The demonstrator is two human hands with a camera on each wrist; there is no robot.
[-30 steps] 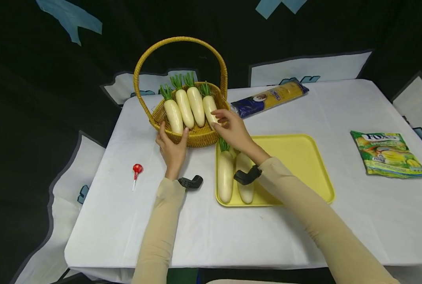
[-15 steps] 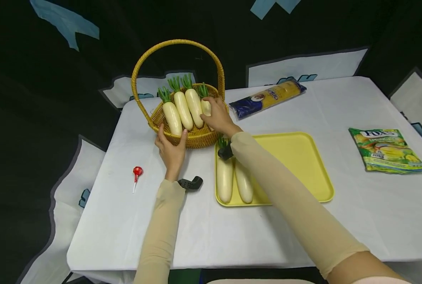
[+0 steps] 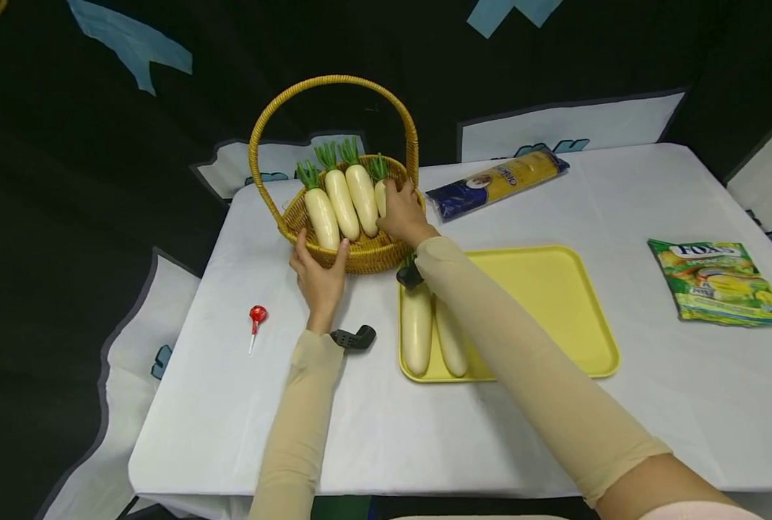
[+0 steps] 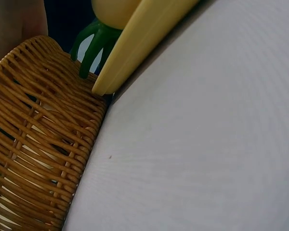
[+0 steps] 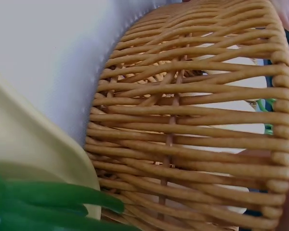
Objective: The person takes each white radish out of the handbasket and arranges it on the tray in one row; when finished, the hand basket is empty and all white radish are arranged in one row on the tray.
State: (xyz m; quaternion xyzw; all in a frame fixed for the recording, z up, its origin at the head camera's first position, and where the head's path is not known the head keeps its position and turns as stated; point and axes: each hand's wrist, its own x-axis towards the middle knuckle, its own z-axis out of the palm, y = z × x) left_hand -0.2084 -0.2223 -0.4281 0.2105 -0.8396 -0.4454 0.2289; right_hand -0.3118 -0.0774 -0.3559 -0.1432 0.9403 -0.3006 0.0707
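Note:
A yellow wicker basket [image 3: 375, 261] with a tall handle stands at the back left, several white radishes [image 3: 323, 219] with green tops leaning inside it. My left hand [image 3: 321, 285] holds the basket's near left side, thumb and fingers spread at the rim. Over the right rim, my right hand [image 3: 401, 214] grips the rightmost radish [image 3: 380, 195], covering its lower part. Two more radishes [image 3: 417, 336] lie side by side on the left of a yellow tray [image 3: 541, 307], partly behind the right sleeve. Woven basket wall [image 5: 192, 115] fills much of the right wrist view.
A red lollipop [image 3: 257, 315] lies left of the left arm. Behind the tray is a blue and yellow pasta packet [image 3: 499, 184]. A green Fox's candy bag [image 3: 720, 282] lies at the right. The tray's corner [image 4: 106, 84] sits close against the basket in the left wrist view.
My right hand has moved from the basket's right rim further in and now grips the rightmost radish. The left hand stays at the basket's near side.

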